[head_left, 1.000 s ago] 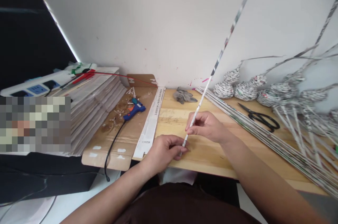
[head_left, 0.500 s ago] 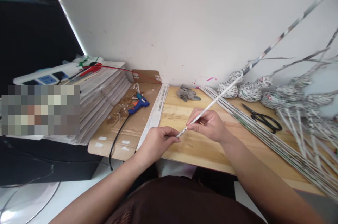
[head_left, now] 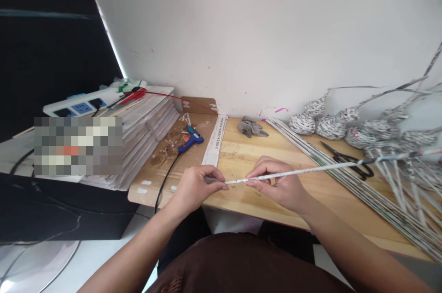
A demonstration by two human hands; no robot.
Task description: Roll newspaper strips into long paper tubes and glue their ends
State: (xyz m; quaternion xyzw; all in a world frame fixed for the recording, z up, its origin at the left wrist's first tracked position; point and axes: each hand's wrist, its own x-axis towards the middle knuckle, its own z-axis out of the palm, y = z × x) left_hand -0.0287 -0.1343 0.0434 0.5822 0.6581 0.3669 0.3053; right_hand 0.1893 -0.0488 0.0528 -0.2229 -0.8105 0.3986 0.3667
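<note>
A long thin rolled-paper stick (head_left: pixel 307 170) lies nearly level across the front of my view, over the wooden table (head_left: pixel 238 152). My left hand (head_left: pixel 198 187) pinches its left end between thumb and fingers. A short way to the right, my right hand (head_left: pixel 276 182) grips the same stick with thumb and fingertips. Its far end reaches to the right edge of the view, passing above a bundle of similar paper sticks (head_left: pixel 348 192) and black scissors (head_left: pixel 352 159).
Woven paper shapes (head_left: pixel 331 127) stand along the wall at the right. A grey cloth (head_left: pixel 252 127) lies at the table's back. On the left are cardboard (head_left: pixel 155 175) with a blue glue gun (head_left: pixel 190 140), a paper stack (head_left: pixel 148 132) and a power strip (head_left: pixel 81 108).
The stick has swung down from a steep slant to nearly level, its far end dropping at the right. Both hands still hold it. The view has shifted slightly.
</note>
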